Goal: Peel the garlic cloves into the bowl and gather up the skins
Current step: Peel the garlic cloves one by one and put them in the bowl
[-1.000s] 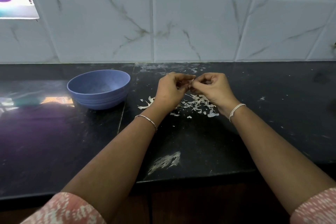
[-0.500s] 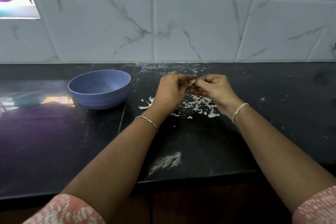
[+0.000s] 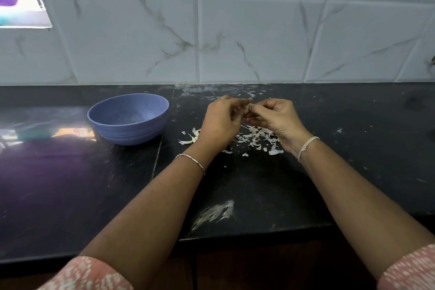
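Observation:
My left hand (image 3: 221, 120) and my right hand (image 3: 274, 117) meet above the black counter, fingers curled, both pinching a small garlic clove (image 3: 249, 106) between their fingertips. Most of the clove is hidden by the fingers. Under the hands lies a scatter of white garlic skins (image 3: 255, 139), with a few more pieces left of my left wrist (image 3: 190, 136). A blue bowl (image 3: 128, 122) stands to the left of my left hand; I cannot make out cloves inside it.
The black stone counter (image 3: 259, 186) runs to a white marble-tiled wall (image 3: 235, 37) behind. A whitish smear (image 3: 215, 213) marks the counter near its front edge. A bright window opening (image 3: 21, 7) shows at the upper left.
Both hands stay together on the clove, with only small finger movements; the right hand has shifted slightly right. Bowl and skins lie as before.

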